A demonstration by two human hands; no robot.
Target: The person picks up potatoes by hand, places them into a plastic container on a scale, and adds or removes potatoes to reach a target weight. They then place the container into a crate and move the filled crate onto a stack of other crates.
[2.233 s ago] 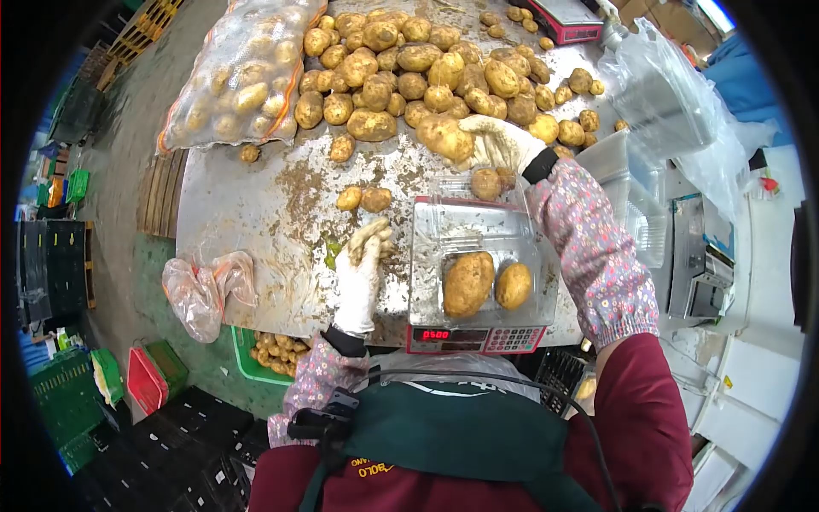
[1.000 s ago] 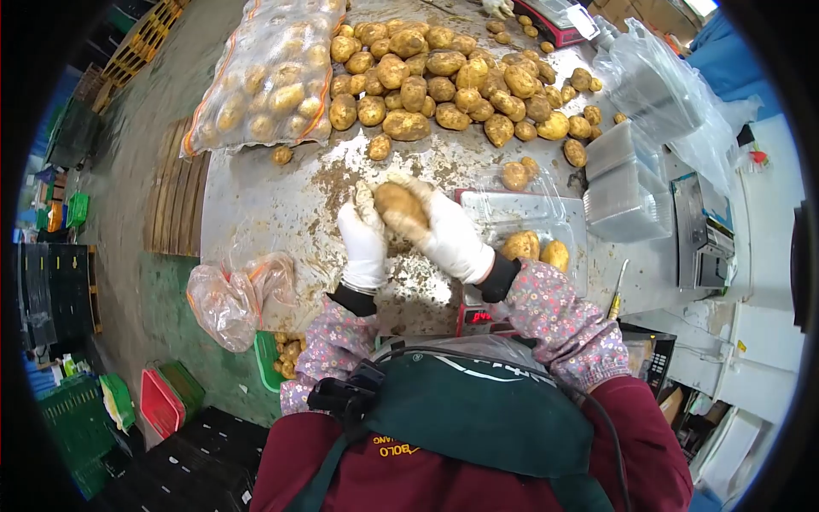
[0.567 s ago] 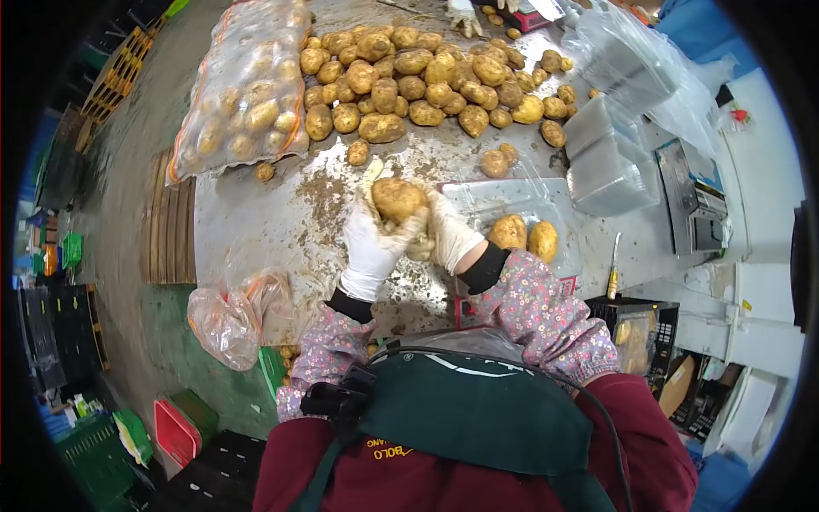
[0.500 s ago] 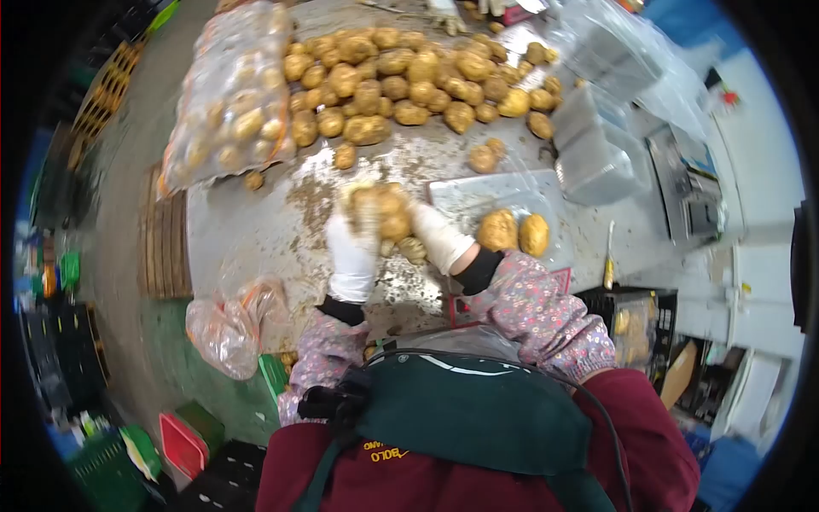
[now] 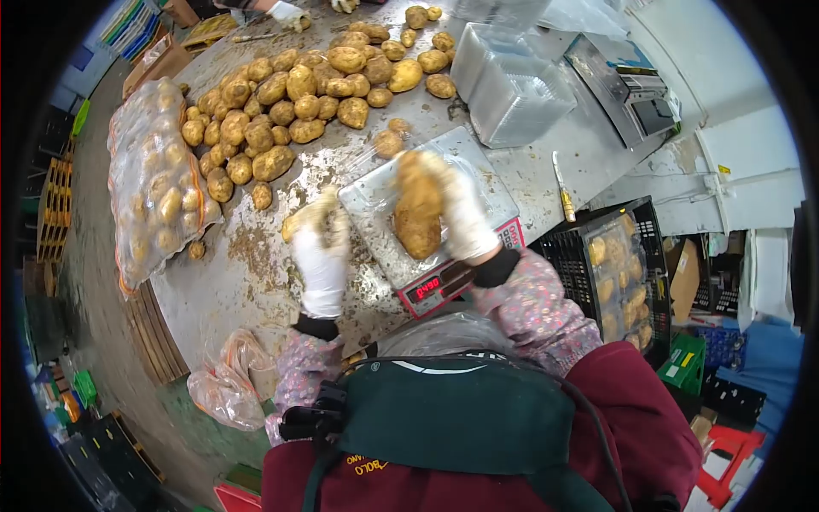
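My right hand, in a white glove, has its fingers wrapped round a brown potato over the weighing scale. Just below it, a larger-looking potato shows in the same spot above the metal pan. Clear plastic lies on the pan, and the red display seems to read 0.490. To the left of the scale, my left hand hovers over the dirty tabletop, its soiled glove fingers loosely curved and apart, blurred, with no potato visible in them. Two small potatoes sit by the pan's far edge.
A heap of potatoes covers the back of the table, beside a full mesh sack. Stacked clear punnets stand right of the heap. A knife lies near the right edge, above a black crate. Another person's gloved hand is at the back.
My view has turned right. My right hand has gone from the tabletop to the scale with potato. My left hand has come apart from it and stays left of the scale.
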